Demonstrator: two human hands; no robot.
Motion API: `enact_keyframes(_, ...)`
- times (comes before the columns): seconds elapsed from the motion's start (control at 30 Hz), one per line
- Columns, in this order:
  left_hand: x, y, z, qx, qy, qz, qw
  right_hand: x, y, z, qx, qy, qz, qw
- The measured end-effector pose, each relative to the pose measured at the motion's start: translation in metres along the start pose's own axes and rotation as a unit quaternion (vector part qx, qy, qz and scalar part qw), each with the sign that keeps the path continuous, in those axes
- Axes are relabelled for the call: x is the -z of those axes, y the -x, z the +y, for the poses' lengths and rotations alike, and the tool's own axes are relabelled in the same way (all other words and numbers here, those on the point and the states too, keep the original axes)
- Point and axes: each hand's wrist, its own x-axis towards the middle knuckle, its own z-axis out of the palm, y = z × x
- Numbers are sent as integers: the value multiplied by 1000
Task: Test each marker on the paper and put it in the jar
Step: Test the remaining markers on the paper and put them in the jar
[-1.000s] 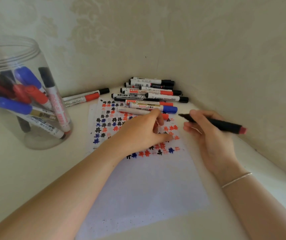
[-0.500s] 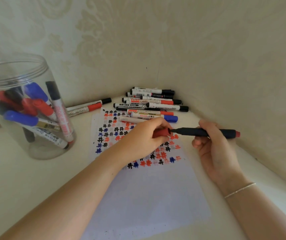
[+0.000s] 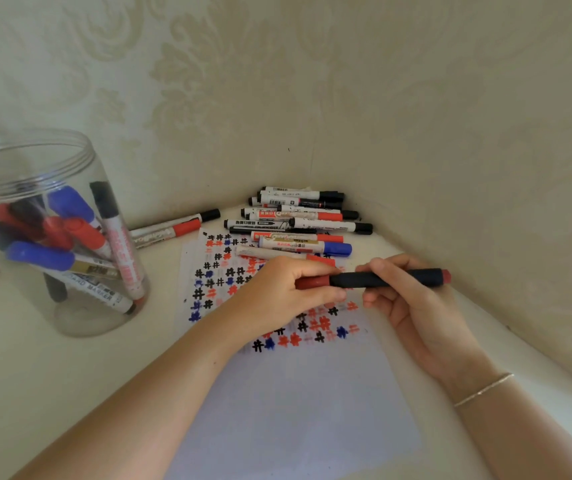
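Counter [image 3: 35, 375]: pale surface running into a wall corner; it carries everything below.
Paper [image 3: 295, 403]: lies flat in the middle of the counter. Rows of black, red and blue test marks fill its far half, the near half is bare, so there is room for further tests.
Jar [image 3: 52, 237]: clear, lidless, well to the left of the paper. It holds capped markers leaning at angles, judged to be those already tested.
Loose markers [image 3: 298, 220]: a pile at the paper's far edge, tucked into the corner, judged untested.
Left hand [image 3: 288, 292]: over the paper's marked half, grip clamped round the red cap [image 3: 312, 282].
Right hand [image 3: 412, 306]: at the paper's right edge, grip clamped on the black marker [image 3: 385, 278], held level above the paper.
Step in hand: cap meets barrel; recapping seems likeliest, readying this marker for the jar.
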Motion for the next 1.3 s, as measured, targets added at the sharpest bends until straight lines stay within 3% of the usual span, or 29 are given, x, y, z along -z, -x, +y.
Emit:
enact_keyframes(0.27,-8,-2,7,30,73,-32,996,2,-3,-1,-15,-55,101,993)
enact_keyframes(0.47,-5,3,3,38,40,-40,998,0,-2,-3,-32,-10,17,999)
enact_keyframes(0.6,-6,1,8,36,73,-42,996,3,-2,-6,-50,-46,-50,996)
enact_keyframes(0.67,-8,0,13,45,95,-39,994,4,-2,-7,-66,-95,-53,992)
enact_keyframes(0.73,-8,-1,15,72,109,-12,991,2,-3,-7,-74,-140,-7,987)
enact_keyframes(0.77,-9,-2,16,87,104,12,991,-1,-3,-5,-53,-122,43,990)
enact_keyframes(0.83,-12,-3,16,104,73,80,989,-6,-5,4,18,23,149,988)
enact_keyframes(0.9,-16,-4,17,108,35,150,982,-12,-6,11,72,173,203,961)
enact_keyframes(1.03,-19,-1,18,96,-2,223,970,-16,-3,12,112,284,168,937)
enact_keyframes(1.13,-16,5,21,86,-10,237,968,-20,5,9,124,289,125,941)
enact_keyframes(1.3,-16,7,22,84,-8,259,962,-26,11,4,138,273,126,944)
